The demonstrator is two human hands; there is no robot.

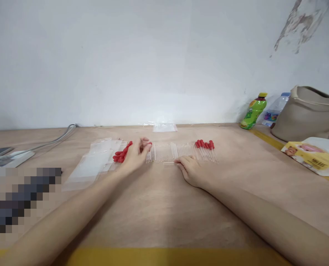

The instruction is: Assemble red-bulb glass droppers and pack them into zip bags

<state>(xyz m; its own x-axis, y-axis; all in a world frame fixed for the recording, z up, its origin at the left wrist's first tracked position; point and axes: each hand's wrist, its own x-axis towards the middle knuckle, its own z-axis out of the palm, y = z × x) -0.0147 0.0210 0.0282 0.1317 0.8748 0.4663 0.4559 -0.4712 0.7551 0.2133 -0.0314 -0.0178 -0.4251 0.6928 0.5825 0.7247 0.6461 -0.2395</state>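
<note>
My left hand (139, 152) is closed in a pinch on a red rubber bulb (150, 143), beside a small pile of red bulbs (120, 156). With its fingertips my right hand (190, 169) grips a thin clear dropper tube (168, 163), which points left just above or on the table. Behind both hands lies a row of clear dropper tubes (171, 150), side by side. At the row's right end, several droppers (204, 144) have red bulbs on their far ends. The palm side of my right hand is hidden.
Flat clear plastic bags (91, 162) lie left of the bulbs, another (164, 128) by the wall. A grey cable (53, 141) is at far left. At right are a green bottle (253, 111), a clear bottle (275, 110), a beige bag (308, 114) and a yellow-white packet (314, 157).
</note>
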